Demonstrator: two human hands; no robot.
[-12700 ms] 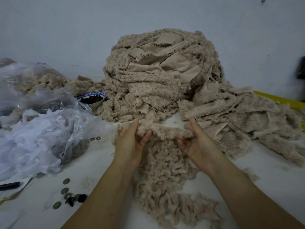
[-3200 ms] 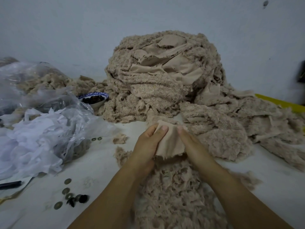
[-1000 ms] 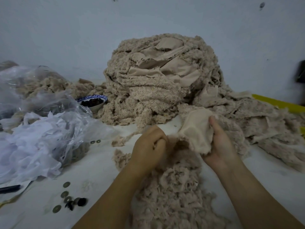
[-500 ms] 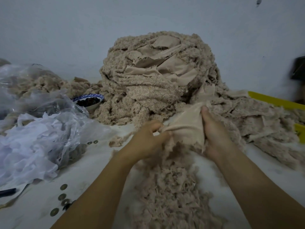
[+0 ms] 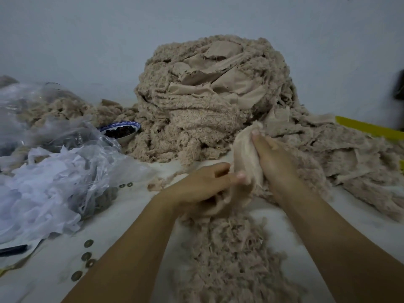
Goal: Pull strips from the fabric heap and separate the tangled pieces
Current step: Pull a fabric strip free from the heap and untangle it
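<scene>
Closest in, at six o'clock, a loose trail of shaggy beige strips (image 5: 229, 254) runs up the white table (image 5: 360, 226) between the two forearms, frayed and fluffy all along. Just above it both hands work one piece: a pale beige strip (image 5: 244, 158), smooth on the face turned this way and ragged at its edges, stands nearly upright at the frame's centre. The left hand (image 5: 203, 186) has its fingers curled in and pinches the strip's lower edge between thumb and forefinger; the right hand (image 5: 275, 162) grips the upper part, thumb on the near face by the top and fingers hidden behind the cloth. Over at seven o'clock lie four round coin-like discs (image 5: 88, 243), and at eight o'clock one black pen (image 5: 13, 250) pokes in from the edge. At nine o'clock one crumpled clear plastic bag (image 5: 54, 171) bulges with white scraps, two small rings (image 5: 126, 185) just beside it. Further back, at ten o'clock, sits one blue-rimmed bowl (image 5: 119, 129) of dark bits. At twelve o'clock rises the one big fabric heap (image 5: 209, 99), woolly beige layers with flat tan patches on top, spilling towards three o'clock, where a yellow edge (image 5: 367, 129) shows.
</scene>
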